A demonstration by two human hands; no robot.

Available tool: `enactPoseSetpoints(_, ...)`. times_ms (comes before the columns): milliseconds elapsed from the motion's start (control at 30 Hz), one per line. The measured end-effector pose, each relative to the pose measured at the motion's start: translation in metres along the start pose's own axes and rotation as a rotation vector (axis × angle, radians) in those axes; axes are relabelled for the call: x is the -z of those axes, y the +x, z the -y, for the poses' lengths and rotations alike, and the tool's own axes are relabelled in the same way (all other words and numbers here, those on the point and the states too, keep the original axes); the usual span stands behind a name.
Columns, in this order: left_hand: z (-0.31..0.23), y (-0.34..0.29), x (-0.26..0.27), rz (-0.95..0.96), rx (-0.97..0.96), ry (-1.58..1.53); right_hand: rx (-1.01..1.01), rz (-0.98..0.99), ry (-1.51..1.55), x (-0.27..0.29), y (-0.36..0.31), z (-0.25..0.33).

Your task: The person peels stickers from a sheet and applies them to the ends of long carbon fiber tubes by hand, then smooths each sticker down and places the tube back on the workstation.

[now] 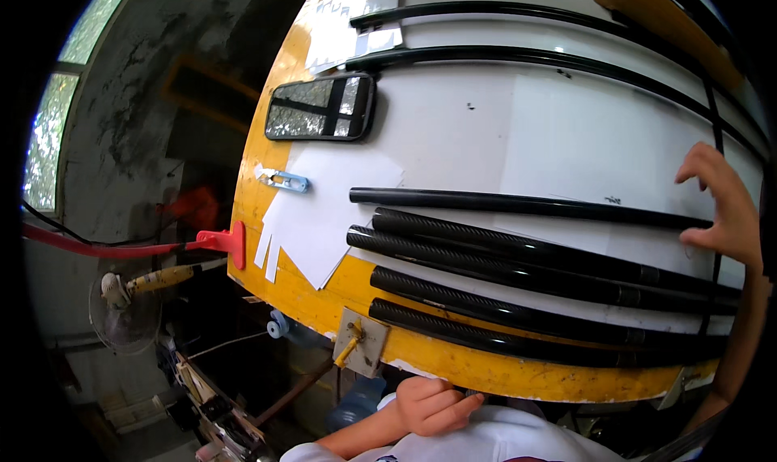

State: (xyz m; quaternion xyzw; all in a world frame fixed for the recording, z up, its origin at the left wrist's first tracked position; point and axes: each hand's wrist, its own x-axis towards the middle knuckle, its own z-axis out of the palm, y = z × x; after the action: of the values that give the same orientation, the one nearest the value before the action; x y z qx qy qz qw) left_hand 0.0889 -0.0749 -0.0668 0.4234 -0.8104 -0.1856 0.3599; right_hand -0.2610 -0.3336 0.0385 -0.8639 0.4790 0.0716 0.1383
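Observation:
At the right, my right hand (724,207) is open, thumb and fingers apart in a curved shape. Its thumb is by the right part of a slim black tube (518,203); whether they touch I cannot tell. Below that tube lie several black carbon-weave tubes, among them one patterned tube (486,268) and a lowest tube (486,336) along the near table edge. My left hand (437,405) is curled closed in front of my light shirt, just off the near edge, and nothing shows in it.
Two longer black tubes, one of them the nearer long tube (518,55), lie across the far side. At left are a phone (320,108), blue-handled snips (285,180), white paper sheets (324,219) and a red clamp-like piece (231,243). A metal plate with a yellow handle (356,344) sits on the table edge (477,371).

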Motion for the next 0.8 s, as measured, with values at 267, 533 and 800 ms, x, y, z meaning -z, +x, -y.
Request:
enactPoseSetpoints(267, -0.005, 0.000, 0.001, 0.009, 0.015, 0.026, -0.108, -0.021, -0.094, -0.017, 0.000, -0.025)
enactPoseSetpoints(533, -0.012, 0.000, 0.004, 0.069, 0.045, 0.056, -0.188, -0.595, -0.384, -0.025, 0.041, -0.084)
enactPoseSetpoints(800, -0.018, 0.005, 0.011, 0.068, 0.012, 0.046, -0.184, -0.650, -0.392, -0.035, 0.033, -0.086)
